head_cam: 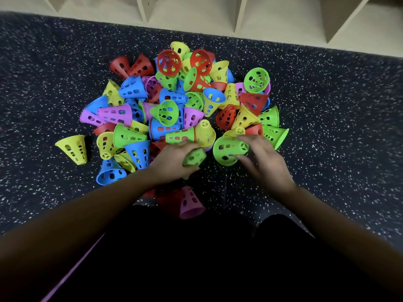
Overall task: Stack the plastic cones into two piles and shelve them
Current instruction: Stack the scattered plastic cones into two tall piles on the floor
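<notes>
1. I see the heap of cones (174, 101) in red, blue, green, yellow and purple, each pierced with dark slots.
2. My left grip (174, 162) holds a blurred green cone (194, 158); my right grip (263, 162), a brighter green cone (229, 150).
3. The stray cone (73, 149) is yellow, the nearest cone (190, 203) purple.
4. The floor (327, 127) is near-black, flecked white.
5. The shelf (272, 18) is pale cream.

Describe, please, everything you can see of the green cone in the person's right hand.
The green cone looks like moulded plastic, its wall pierced by rows of oblong holes. It lies on its side at the near edge of the pile, wide rim pointing left, narrow spoked end toward the right hand, whose fingers and thumb pinch that end.
</notes>
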